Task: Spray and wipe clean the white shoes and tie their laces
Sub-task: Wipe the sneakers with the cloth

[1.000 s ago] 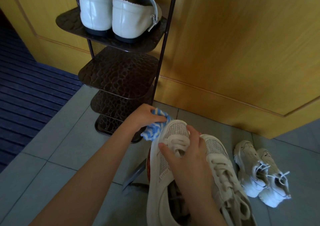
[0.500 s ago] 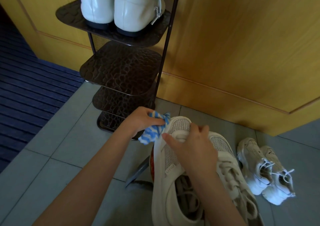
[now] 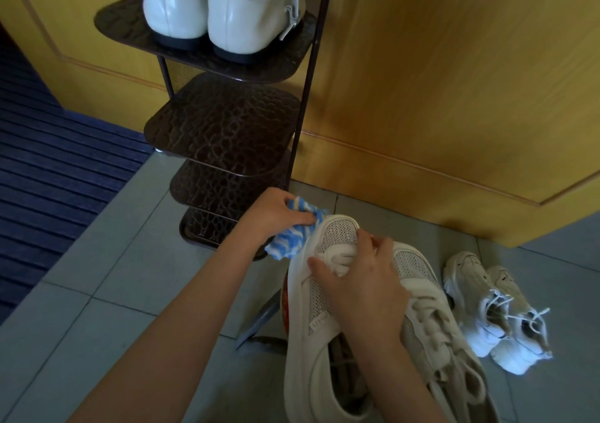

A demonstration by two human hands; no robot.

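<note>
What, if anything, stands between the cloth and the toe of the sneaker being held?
Nothing visible: the left hand presses the blue-and-white cloth straight against the toe of the white mesh sneaker; the right hand grips it farther back.

A tall, narrow shoe rack (image 3: 224, 130) stands at the far centre, its dark brown tiers stamped with a crackled pattern and stacked one above another between thin dark posts, its back close against the honey-yellow wooden panelling (image 3: 454, 81) that fills the far side and the right. To the left of the rack lies a dark blue ribbed mat (image 3: 48, 169), its edge meeting the pale grey floor tiles (image 3: 97, 276) that spread across the near side. A flat grey strip (image 3: 256, 325) lies on the tiles near the centre; what it is cannot be told.
</note>
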